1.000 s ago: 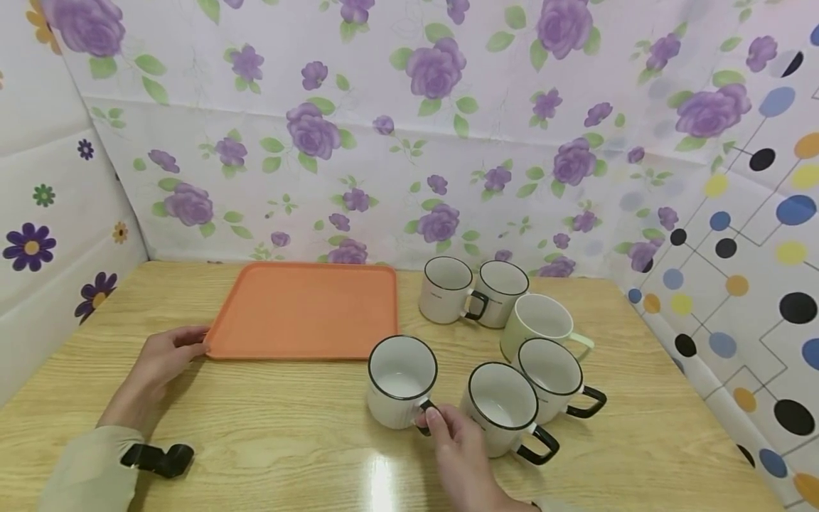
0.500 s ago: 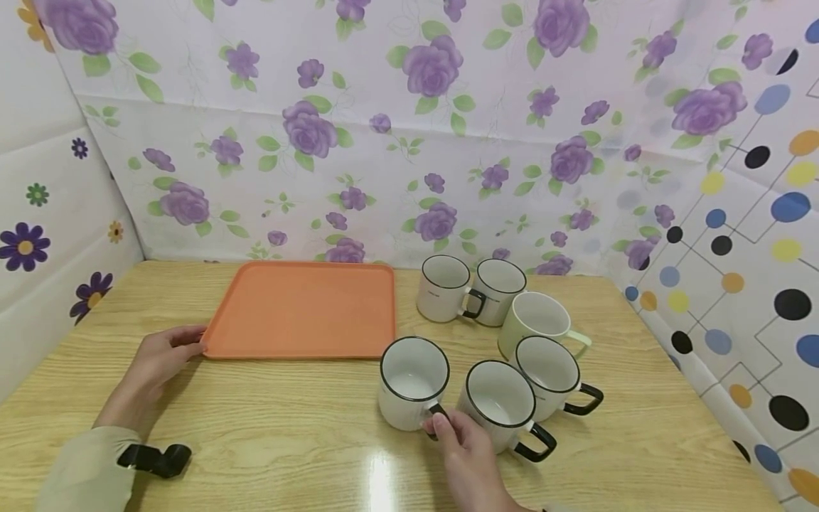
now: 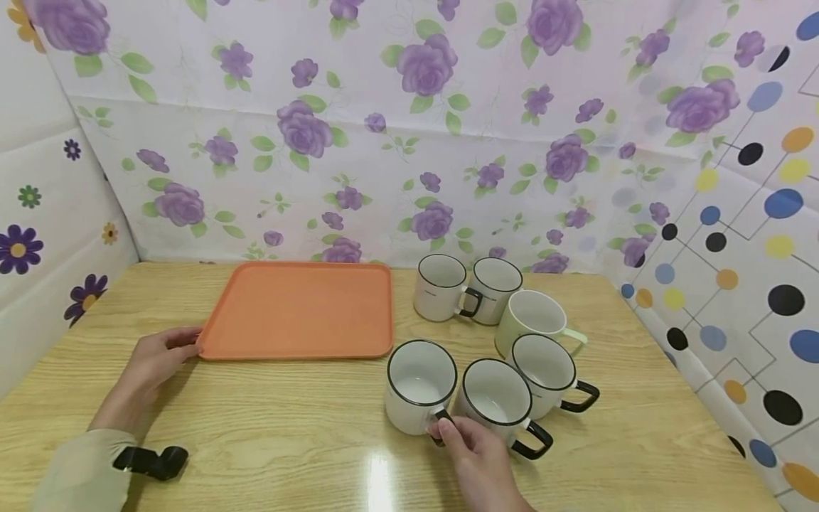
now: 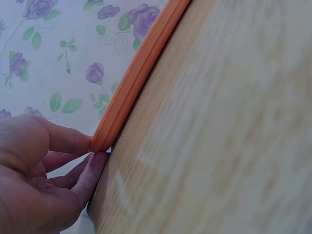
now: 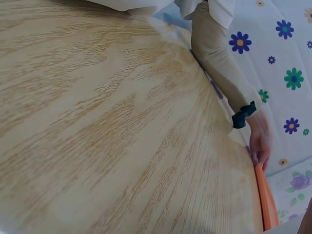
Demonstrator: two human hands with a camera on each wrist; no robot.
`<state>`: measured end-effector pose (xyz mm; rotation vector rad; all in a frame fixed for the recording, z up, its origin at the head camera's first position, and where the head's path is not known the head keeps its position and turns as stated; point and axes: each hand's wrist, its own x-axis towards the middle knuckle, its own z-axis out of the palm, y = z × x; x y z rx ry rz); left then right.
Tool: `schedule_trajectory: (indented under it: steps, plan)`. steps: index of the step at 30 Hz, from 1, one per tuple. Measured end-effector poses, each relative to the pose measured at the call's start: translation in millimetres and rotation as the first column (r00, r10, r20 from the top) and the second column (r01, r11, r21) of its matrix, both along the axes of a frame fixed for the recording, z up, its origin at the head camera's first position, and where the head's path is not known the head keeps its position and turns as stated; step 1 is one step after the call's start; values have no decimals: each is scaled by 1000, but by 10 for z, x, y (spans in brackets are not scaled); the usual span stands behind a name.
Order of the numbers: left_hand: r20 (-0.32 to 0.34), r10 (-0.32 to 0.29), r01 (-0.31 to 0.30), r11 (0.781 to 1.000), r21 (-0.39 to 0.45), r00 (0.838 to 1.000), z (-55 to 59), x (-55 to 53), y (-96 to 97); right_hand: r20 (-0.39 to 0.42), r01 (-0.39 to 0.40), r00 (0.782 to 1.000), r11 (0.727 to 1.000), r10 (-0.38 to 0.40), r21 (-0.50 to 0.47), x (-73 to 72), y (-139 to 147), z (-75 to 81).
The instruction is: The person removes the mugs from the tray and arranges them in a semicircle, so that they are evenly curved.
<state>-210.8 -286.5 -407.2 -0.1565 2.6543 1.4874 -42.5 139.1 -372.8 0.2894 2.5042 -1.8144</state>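
Observation:
My left hand (image 3: 153, 363) pinches the near left corner of an orange tray (image 3: 297, 313); in the left wrist view, finger and thumb meet at the tray's corner (image 4: 105, 134). My right hand (image 3: 476, 455) holds the black handle of a white, black-rimmed mug (image 3: 416, 409), which stands upright right of the tray's near corner. Close on its right is a second white mug (image 3: 493, 412) of the same kind, partly behind my right fingers. Most of the held handle is covered by thumb and fingers. The right wrist view shows mainly table, with my left hand (image 5: 261, 141) at the tray's edge.
Behind the second mug stand another white mug (image 3: 540, 370), a pale green mug (image 3: 531, 323) and two more white mugs, including one at the back left (image 3: 438, 299). Wooden tabletop (image 3: 275, 427) runs in front of the tray. Flowered cloth (image 3: 320, 178) hangs behind the table.
My right hand has slid the held mug to the right, away from the tray and up against the neighbouring mug. My left hand keeps its place at the tray corner. The view has shifted slightly.

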Motion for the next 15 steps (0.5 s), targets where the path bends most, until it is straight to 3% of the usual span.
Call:
schedule_trajectory:
  steps: [7, 12, 15]
  plan:
    - [4, 6, -6, 1000, 3, 1000, -14, 9, -13, -21, -32, 999, 999, 32, 3, 26, 29, 23]
    - [4, 5, -5, 1000, 0, 1000, -11, 8, 5, 35, -67, 997, 998, 67, -17, 4, 77, 31]
    - [6, 5, -5, 1000, -2, 1000, 2, 5, 8, 90, -84, 993, 996, 82, 22, -2, 110, 36]
